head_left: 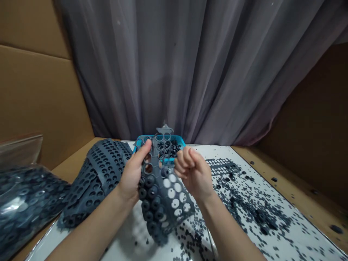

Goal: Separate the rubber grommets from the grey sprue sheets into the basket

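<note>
My left hand point(134, 172) is closed on the left edge of a dark grey rubber sheet point(160, 174), thumb on the face towards me. Round holes run through its top and right side, while rows of ring-shaped rubber pieces point(149, 204) still sit in its lower left part. Just right of the sheet, my right hand point(194, 172) is curled up with fingers bent in; anything inside them is hidden. Behind the sheet stands a blue plastic basket point(180, 139), partly covered by it, with small black rubber pieces point(175, 148) inside.
Stacked perforated rubber sheets point(104, 170) lie at left, beside a clear bag point(24, 206) full of rubber rings. On the white board point(239, 156) at right are a punched sheet point(221, 166) and many scattered black bits point(252, 206). Cardboard walls point(35, 90) and a grey curtain point(168, 65) enclose the space.
</note>
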### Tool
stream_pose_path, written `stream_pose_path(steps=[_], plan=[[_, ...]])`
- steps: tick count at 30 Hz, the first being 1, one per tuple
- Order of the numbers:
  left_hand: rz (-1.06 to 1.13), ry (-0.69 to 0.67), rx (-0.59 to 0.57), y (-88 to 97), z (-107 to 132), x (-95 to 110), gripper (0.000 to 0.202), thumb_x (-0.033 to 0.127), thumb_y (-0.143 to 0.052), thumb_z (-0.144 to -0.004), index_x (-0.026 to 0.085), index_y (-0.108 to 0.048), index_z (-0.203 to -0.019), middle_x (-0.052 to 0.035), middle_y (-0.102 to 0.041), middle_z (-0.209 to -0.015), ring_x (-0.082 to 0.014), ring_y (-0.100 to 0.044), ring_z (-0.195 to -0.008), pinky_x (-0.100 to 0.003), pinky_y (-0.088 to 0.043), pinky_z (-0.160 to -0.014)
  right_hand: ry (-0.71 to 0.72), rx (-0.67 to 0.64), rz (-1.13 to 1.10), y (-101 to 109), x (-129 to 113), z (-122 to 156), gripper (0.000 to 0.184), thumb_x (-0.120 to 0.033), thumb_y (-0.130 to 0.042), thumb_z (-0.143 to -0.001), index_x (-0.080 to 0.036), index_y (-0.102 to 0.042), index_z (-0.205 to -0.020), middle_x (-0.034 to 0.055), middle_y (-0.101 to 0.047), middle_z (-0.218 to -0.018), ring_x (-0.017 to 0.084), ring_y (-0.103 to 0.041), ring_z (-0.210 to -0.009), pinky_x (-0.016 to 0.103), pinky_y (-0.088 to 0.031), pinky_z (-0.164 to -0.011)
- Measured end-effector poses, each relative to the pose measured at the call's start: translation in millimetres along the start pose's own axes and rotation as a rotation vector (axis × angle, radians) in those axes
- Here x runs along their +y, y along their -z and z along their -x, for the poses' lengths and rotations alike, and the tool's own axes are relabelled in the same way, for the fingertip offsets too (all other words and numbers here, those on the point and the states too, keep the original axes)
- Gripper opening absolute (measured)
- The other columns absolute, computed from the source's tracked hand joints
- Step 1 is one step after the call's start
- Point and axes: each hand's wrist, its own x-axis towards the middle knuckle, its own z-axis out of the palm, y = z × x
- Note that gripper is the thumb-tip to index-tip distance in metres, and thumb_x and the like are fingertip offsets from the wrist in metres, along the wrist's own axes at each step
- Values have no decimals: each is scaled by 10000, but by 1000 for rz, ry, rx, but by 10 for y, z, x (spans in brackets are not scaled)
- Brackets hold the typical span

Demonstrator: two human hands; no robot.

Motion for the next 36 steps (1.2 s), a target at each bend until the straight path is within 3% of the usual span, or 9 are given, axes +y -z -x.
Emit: stream_pose_path(steps=[4, 9, 12, 15, 18, 23, 28, 32, 36], plan=[[63, -40, 43, -32, -23, 3, 319, 358, -755, -588, 163, -503, -607, 58, -489, -477, -71, -468, -387, -179, -364, -384, 58, -11, 320, 15, -58, 20, 278, -344, -442, -832, -193, -434, -598, -58, -271, -531, 88, -200, -450, 221, -189, -417], [20, -262, 180, -4, -84, -52, 351, 355, -746, -614, 166, -452, -582, 76, -456, -480, -51, -435, -413, -162, -362, -414, 286, 24, 1146, -99, -91, 123, 241, -188, -391, -857, -186, -403, -616, -23, -399, -580, 112, -359, -547, 260, -243, -540], [-29, -340, 191, 19, -75, -96, 328, 356, -729, -647, 163, -469, -594, 75, -465, -511, -46, -440, -447, -151, -372, -436, 208, -107, 1369, -183, -20, 152, 280, -266, -408, -881, -189, -346, -619, -20, -425, -594, 111, -368, -545, 266, -206, -537], [-45, -309, 142, 12, -36, -126, 337, 369, -708, -671, 169, -454, -576, 81, -435, -478, -47, -411, -406, -156, -348, -395, 124, -148, 1426, -201, 51, 135, 319, -408, -470, -867, -189, -376, -654, -16, -469, -628, 113, -384, -561, 262, -202, -540], [-8, -228, 70, -13, -10, -142, 315, 367, -707, -668, 173, -473, -585, 79, -452, -469, -58, -441, -397, -168, -365, -398, 80, -168, 1368, -164, 58, 100, 350, -444, -497, -857, -190, -372, -650, -23, -468, -626, 109, -386, -565, 252, -209, -538], [19, -230, 52, -24, -16, -124, 372, 347, -763, -604, 159, -447, -548, 81, -420, -455, -29, -388, -388, -131, -320, -364, 38, -254, 1184, -138, 2, 82, 371, -369, -429, -906, -187, -317, -603, -38, -386, -587, 94, -338, -552, 248, -215, -536], [140, 46, -51, -30, -2, -25, 437, 334, -784, -568, 166, -384, -513, 83, -383, -395, -28, -361, -331, -130, -285, -323, -7, -244, 768, -135, 31, 100, 392, -374, -445, -896, -182, -304, -585, -48, -272, -596, 82, -265, -561, 231, -224, -529], [264, 295, -90, -32, 0, 21, 467, 353, -684, -689, 181, -310, -468, 86, -310, -330, -27, -298, -256, -128, -237, -271, -148, -197, 370, -108, 149, 101, 377, -412, -534, -835, -177, -368, -592, -57, -275, -572, 67, -247, -507, 216, -190, -468], [272, 366, -128, -14, -8, 57, 460, 375, -522, -827, 177, -322, -463, 79, -304, -300, -30, -287, -219, -123, -248, -249, -227, -162, 81, -90, 245, 73, 380, -401, -613, -769, -181, -369, -579, -81, -251, -518, 45, -179, -429, 197, -128, -407]])
